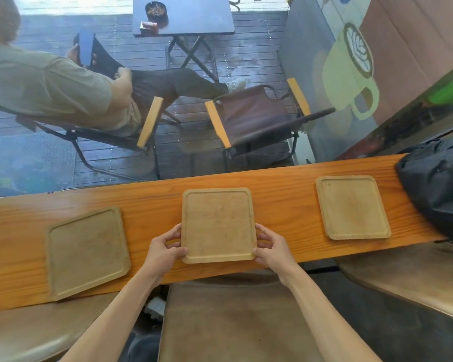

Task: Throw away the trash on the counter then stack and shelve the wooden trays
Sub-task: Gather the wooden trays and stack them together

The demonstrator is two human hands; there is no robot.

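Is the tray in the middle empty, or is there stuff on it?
Empty. The middle tray shows only bare wood inside its rim, lying flat on the counter.

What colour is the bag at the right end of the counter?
Black; the bag shows in the head view, lying on the counter.

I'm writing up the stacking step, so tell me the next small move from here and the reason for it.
Probably lift the middle tray and set it on a neighbouring tray, say the left tray. The left hand and right hand grip its near corners, all three trays, including the right tray, lie apart and empty on the counter, and no trash shows there.
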